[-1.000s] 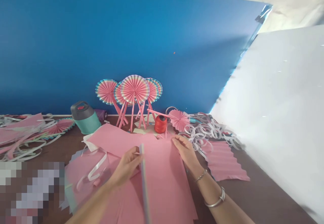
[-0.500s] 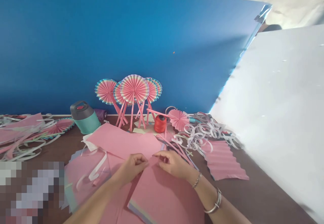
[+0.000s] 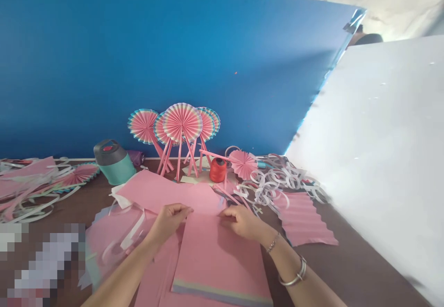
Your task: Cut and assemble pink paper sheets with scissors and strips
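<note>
A pink paper sheet [image 3: 222,260] with a pale green and lilac band along its near edge lies in front of me. My left hand [image 3: 171,221] pinches its far left corner. At the far right corner, my right hand [image 3: 241,221] has thumb and fingers closed on the edge. More pink paper [image 3: 156,189] spreads beneath and beyond the sheet. Pink pleated round fans [image 3: 182,122] on crossed sticks lean against the blue panel. A red thread spool [image 3: 218,170] stands beside them.
A teal container with a grey lid [image 3: 116,163] stands at the back left. Curled paper strips [image 3: 274,182] lie right of the spool, near a pleated pink sheet [image 3: 305,219]. More strips and paper [image 3: 34,187] heap at the far left. A white board [image 3: 381,136] rises on the right.
The banded sheet has turned so that its near edge lies almost straight across the view. My left hand has shifted left and slightly up, and my hands are farther apart.
</note>
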Action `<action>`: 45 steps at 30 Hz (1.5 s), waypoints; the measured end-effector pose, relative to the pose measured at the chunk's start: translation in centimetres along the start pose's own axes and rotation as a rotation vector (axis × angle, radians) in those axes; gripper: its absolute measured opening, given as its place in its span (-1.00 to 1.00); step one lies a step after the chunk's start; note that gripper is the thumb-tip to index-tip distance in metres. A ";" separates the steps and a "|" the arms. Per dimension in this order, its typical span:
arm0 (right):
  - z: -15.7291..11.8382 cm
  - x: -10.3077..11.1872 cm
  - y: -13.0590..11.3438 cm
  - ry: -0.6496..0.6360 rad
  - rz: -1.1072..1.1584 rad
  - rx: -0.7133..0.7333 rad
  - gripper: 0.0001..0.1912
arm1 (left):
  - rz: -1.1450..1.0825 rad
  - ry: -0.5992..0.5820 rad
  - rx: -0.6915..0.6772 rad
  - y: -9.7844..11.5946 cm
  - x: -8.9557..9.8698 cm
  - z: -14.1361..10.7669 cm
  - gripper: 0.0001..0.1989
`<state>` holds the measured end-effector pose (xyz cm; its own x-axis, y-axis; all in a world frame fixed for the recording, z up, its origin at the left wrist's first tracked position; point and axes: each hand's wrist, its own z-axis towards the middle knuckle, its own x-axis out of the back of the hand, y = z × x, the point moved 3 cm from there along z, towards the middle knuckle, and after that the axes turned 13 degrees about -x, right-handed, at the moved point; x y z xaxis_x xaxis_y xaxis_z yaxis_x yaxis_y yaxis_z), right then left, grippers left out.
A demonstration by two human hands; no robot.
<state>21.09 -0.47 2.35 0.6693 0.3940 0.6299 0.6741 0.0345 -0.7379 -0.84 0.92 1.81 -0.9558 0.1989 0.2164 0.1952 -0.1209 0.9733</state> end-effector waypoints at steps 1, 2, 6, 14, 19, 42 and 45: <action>0.0 0.0 0.0 0.007 -0.001 -0.003 -0.75 | -0.009 -0.002 0.038 -0.1 0.1 0.0 -0.66; 0.0 0.1 0.0 0.015 -0.007 -0.002 -0.75 | -0.015 -0.004 0.072 -0.1 0.1 0.0 -0.65; 0.1 0.0 0.1 0.020 -0.027 0.026 -0.74 | 0.002 -0.003 0.163 -0.5 0.2 -0.1 -0.63; 0.3 0.8 0.4 0.189 -0.048 0.043 -0.82 | 0.011 0.047 0.235 -1.0 0.5 -0.3 -0.55; 0.6 1.4 0.8 0.325 -0.092 0.010 -0.57 | -0.023 0.062 0.263 -0.9 0.7 0.1 -0.50; 0.6 2.3 1.3 0.550 -0.339 -0.043 -0.79 | 0.933 0.198 -0.409 0.4 1.6 -0.8 -0.68; 0.5 3.0 1.7 0.668 -0.382 -0.040 -0.78 | 0.920 -0.018 -0.675 0.1 -0.3 -1.5 -0.68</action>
<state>24.09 1.22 2.86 0.4258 -0.2775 0.8612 0.8986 0.0183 -0.4384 -0.88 -0.64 1.76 -0.5072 -0.2223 0.8327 0.6570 -0.7251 0.2066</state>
